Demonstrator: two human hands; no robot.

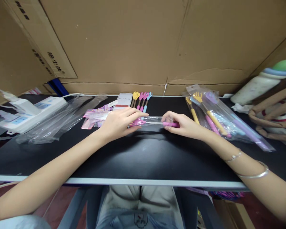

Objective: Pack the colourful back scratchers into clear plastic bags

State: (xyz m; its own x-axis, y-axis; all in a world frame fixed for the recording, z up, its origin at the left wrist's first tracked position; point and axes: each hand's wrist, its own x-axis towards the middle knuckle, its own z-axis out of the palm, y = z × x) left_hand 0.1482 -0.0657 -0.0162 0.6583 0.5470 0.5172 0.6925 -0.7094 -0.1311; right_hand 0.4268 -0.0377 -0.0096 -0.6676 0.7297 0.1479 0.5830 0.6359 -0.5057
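Between my two hands a pink back scratcher (154, 122) lies crosswise in a clear plastic sleeve, just above or on the black table. My left hand (120, 123) closes round its clawed head at the left end. My right hand (184, 124) pinches the pink handle and the sleeve at the other end. Behind my left hand are several unwrapped back scratchers (141, 101) in yellow, pink and blue, side by side. Several bagged back scratchers (214, 116) lie to the right of my right hand. Printed cards (91, 117) sit beside my left hand, partly hidden.
Empty clear sleeves (54, 121) lie at the left, next to a white power strip (33, 111) with plugs. A phone (122, 100) showing a timer stands behind my left hand. A white bottle (259, 84) and a wooden hand model (274, 111) are at the right. Cardboard (124, 44) walls the back.
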